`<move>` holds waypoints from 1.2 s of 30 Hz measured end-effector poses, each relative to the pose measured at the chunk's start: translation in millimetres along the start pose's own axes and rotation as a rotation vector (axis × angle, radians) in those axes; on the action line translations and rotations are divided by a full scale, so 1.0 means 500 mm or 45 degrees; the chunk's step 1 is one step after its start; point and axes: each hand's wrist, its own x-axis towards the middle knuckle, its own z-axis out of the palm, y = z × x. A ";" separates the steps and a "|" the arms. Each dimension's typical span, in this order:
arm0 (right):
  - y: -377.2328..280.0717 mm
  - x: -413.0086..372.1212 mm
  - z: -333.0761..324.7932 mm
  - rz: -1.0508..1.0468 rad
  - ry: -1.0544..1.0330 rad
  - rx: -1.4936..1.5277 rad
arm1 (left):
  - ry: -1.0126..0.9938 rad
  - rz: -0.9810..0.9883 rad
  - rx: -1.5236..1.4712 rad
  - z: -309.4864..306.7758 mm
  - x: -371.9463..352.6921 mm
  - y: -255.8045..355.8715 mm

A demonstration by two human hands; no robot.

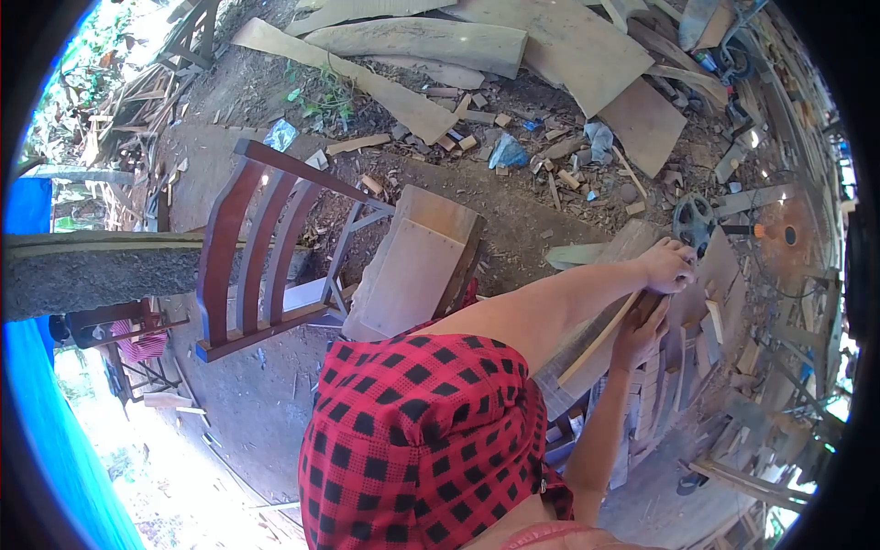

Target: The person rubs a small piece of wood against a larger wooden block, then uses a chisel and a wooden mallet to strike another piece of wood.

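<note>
My left hand (669,266) is closed at the far end of a long wooden piece with a pale edge (598,341); what its curled fingers grip is too small to tell. Just below it, my right hand (641,328) is wrapped around a short brown wooden part (646,304). The long piece slants down toward my body, over a wooden plank (561,383). Beside my right hand are several stacked wooden slats (649,390).
A dark wooden chair back (255,252) stands left of a wooden block (412,266). Boards (417,41) and offcuts lie on the ground ahead. A handwheel (694,218) and an orange machine part (786,236) are at the right; a concrete post (101,275) is at the left.
</note>
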 end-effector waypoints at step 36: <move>-0.003 0.000 0.001 0.008 0.008 0.000 | -0.029 -0.016 -0.018 -0.005 0.000 0.003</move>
